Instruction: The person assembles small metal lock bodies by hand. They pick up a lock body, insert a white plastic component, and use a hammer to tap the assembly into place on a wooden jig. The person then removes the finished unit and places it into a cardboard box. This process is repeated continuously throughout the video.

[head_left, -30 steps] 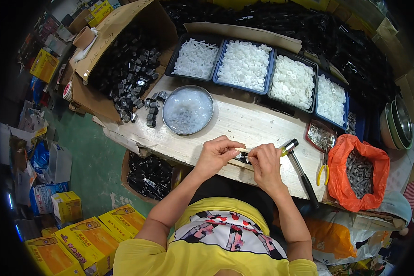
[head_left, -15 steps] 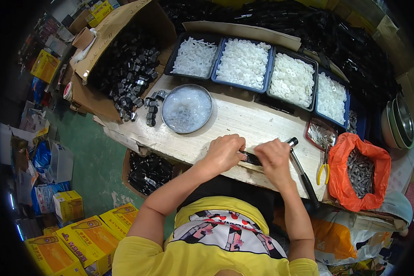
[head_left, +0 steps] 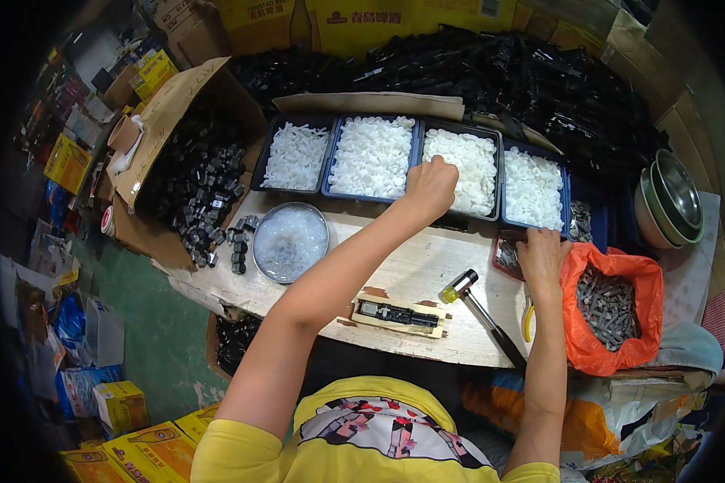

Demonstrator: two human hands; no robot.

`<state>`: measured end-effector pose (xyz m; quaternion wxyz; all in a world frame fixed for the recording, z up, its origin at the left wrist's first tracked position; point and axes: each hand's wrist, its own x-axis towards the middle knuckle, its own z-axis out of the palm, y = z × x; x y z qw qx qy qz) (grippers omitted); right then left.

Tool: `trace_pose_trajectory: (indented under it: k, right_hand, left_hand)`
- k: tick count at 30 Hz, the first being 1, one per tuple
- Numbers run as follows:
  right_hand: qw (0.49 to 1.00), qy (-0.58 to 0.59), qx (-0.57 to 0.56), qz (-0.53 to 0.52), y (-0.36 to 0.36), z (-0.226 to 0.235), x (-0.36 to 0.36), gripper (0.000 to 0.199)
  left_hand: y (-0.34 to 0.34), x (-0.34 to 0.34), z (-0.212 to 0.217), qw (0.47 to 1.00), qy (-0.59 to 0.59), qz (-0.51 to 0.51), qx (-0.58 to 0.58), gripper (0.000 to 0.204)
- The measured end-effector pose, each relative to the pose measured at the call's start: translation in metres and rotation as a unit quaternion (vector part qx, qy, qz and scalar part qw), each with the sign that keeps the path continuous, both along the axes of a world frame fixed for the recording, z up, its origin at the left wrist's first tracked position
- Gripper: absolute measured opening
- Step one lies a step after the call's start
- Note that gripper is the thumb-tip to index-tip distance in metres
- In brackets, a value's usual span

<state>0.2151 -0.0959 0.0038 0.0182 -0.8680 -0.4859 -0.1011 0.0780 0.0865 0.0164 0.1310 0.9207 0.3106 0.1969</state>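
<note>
My left hand (head_left: 433,189) reaches over the near left part of the third tray (head_left: 498,181), which holds small white rings. Its fingers are curled together; whatever they pinch is hidden. My right hand (head_left: 543,259) is at the near edge of the fourth tray (head_left: 568,209), beside a small red-rimmed tray (head_left: 506,256). Its fingertips are bunched and bent down, their contents out of sight. Near the table's front edge, a long black part (head_left: 403,313) lies in a cream-coloured holder (head_left: 370,322). A hammer (head_left: 491,326) rests to its right, with a yellow-and-black head.
A round metal dish (head_left: 324,241) of clear small pieces stands left of centre. Black blocks spill from a carton (head_left: 149,153). On the right are yellow-handled pliers (head_left: 528,322), an orange bag (head_left: 568,322) of grey pieces and stacked bowls (head_left: 648,209). Black parts (head_left: 524,80) pile up behind.
Both hands have left the black part, which now lies in its holder. The left has gone forward to the third tray, the right sideways to the fourth. The hammer's head now shows fully. The view has shifted.
</note>
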Motion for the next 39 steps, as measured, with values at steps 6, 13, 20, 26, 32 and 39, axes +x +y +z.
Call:
trace_pose_trajectory:
  k: [6,13,20,26,32,39]
  right_hand:
    - [0.999,0.027,-0.021,0.021,0.001,-0.027,0.003,0.015]
    - [1.000,-0.013,0.015,0.011,-0.005,-0.030,0.002,0.016]
    - [1.000,0.002,-0.024,0.001,-0.002,-0.030,0.001,0.015]
    - [0.993,0.073,0.081,0.051,-0.017,-0.018,-0.004,0.010]
    - [0.729,0.641,0.186,0.153,-0.021,0.013,-0.092,0.004]
    - [0.726,0.635,0.140,0.223,-0.009,0.021,-0.143,0.006]
  left_hand:
    - [0.018,0.015,-0.006,0.999,0.019,-0.041,0.030,0.005]
    - [0.034,-0.007,-0.006,0.971,-0.164,-0.058,-0.166,0.012]
    - [-0.002,-0.069,0.017,0.733,-0.337,-0.035,-0.590,0.017]
    - [-0.049,-0.131,-0.013,0.725,-0.310,-0.028,-0.614,0.013]
    - [-0.099,-0.170,-0.027,0.671,-0.298,-0.031,-0.678,0.016]
    - [-0.111,-0.180,-0.030,0.664,-0.306,-0.076,-0.678,0.017]
